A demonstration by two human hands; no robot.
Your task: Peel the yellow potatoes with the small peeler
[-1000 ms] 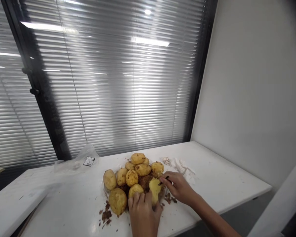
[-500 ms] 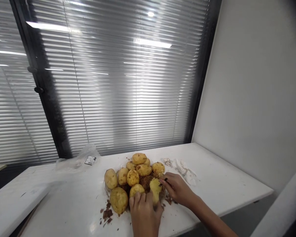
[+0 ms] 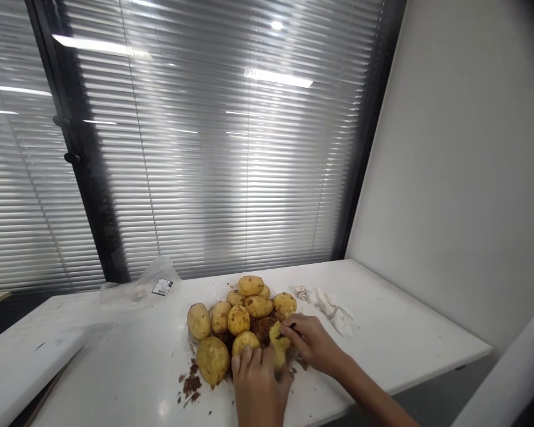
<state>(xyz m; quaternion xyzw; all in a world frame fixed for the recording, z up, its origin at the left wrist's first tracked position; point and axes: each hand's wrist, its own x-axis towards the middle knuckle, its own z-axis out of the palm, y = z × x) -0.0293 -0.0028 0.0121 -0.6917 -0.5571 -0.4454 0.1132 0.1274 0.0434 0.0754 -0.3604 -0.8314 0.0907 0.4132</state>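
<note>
My left hand [image 3: 258,376], at the front of a potato pile, is closed round a yellow potato [image 3: 279,350] whose surface looks uneven. From the right, my right hand [image 3: 309,341] pinches a small dark tool [image 3: 285,332] against the upper part of that potato; its exact shape is hard to make out. Several other potatoes [image 3: 239,320] lie behind and to the left, some with brown spots. Brown peelings [image 3: 263,327] are heaped among them, and more scraps [image 3: 191,382] lie at the left front.
A clear plastic bag with a label [image 3: 162,287] lies at the back left of the white table [image 3: 129,362]. Crumpled white tissue [image 3: 331,308] is right of the pile. A white board [image 3: 31,373] sits at the left, and blinds [image 3: 222,178] rise behind the table.
My right hand has moved slightly left and down, bringing the dark tool further over the held potato. My left hand still grips the potato. The view has shifted a little.
</note>
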